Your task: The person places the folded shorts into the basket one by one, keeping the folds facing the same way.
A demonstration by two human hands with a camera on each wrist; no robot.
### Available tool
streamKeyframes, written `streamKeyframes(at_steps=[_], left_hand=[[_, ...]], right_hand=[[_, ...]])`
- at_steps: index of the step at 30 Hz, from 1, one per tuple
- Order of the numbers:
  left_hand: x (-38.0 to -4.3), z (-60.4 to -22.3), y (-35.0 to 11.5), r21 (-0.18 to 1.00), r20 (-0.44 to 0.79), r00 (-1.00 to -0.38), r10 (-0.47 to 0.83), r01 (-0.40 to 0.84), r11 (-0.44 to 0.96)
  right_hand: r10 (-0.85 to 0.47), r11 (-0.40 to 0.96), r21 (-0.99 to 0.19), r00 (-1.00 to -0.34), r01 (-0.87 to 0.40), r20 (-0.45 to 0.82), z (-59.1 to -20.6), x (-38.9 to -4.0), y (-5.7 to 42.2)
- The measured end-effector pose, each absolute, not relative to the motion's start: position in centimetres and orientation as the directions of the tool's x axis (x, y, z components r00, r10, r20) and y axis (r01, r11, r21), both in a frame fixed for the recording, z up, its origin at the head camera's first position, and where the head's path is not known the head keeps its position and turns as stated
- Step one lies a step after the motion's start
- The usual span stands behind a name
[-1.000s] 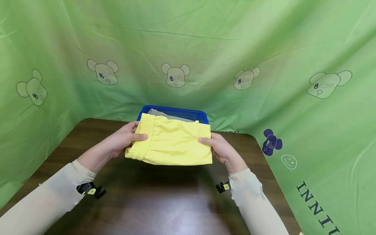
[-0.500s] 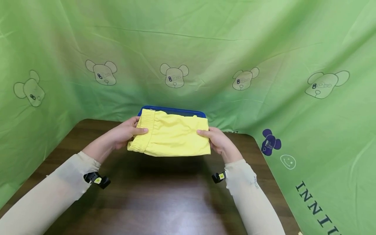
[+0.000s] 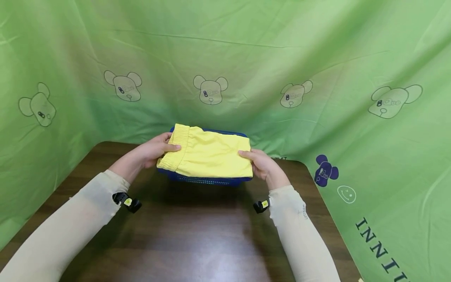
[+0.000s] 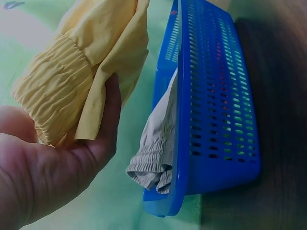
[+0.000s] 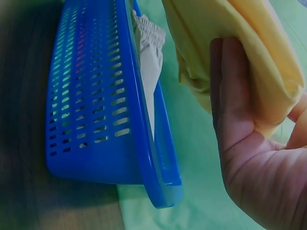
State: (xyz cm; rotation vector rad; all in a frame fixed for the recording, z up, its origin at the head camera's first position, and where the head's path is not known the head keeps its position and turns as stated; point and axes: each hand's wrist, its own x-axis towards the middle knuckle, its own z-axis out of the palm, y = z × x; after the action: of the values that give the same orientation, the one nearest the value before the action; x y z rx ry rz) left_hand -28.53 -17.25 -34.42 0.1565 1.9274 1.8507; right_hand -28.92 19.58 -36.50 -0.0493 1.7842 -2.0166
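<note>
A folded pair of yellow shorts (image 3: 215,154) with a gathered elastic waistband is held level between both hands. My left hand (image 3: 151,150) grips the waistband end, thumb on top and fingers underneath. At the opposite end my right hand (image 3: 262,162) pinches the folded edge the same way. Below the shorts stands a blue plastic basket (image 4: 216,96) with slotted sides; from the head it is mostly covered by the yellow cloth. Both wrist views show a gap between shorts and basket rim. A grey garment (image 4: 156,143) with an elastic waistband lies in the basket, its end over the rim.
The basket stands at the back of a dark brown wooden table (image 3: 197,235). A green cloth backdrop (image 3: 246,47) printed with bear heads rises behind and at both sides, close to the basket's far rim.
Both hands have carried the yellow shorts forward, farther over the basket. The grey garment is now hidden from the head view, and the basket's near side shows below the shorts.
</note>
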Motion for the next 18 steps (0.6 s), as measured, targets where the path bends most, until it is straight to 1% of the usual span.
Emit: streamKeyframes(at_steps=[9,18], left_hand=[[-30.3,-34.4,-17.0,0.968,-0.248,-0.893,0.375,-0.238,0.073],[-31.9,-34.4,-17.0,0.969,-0.246,-0.904,0.350,-0.218,0.119]], right_hand=[[-0.381,-0.054,-0.950,-0.886,0.308,-0.266,-36.4,-29.9,19.6],[-0.324,0.006,-0.953,-0.901,0.302,-0.288,-35.9,-30.7,19.0]])
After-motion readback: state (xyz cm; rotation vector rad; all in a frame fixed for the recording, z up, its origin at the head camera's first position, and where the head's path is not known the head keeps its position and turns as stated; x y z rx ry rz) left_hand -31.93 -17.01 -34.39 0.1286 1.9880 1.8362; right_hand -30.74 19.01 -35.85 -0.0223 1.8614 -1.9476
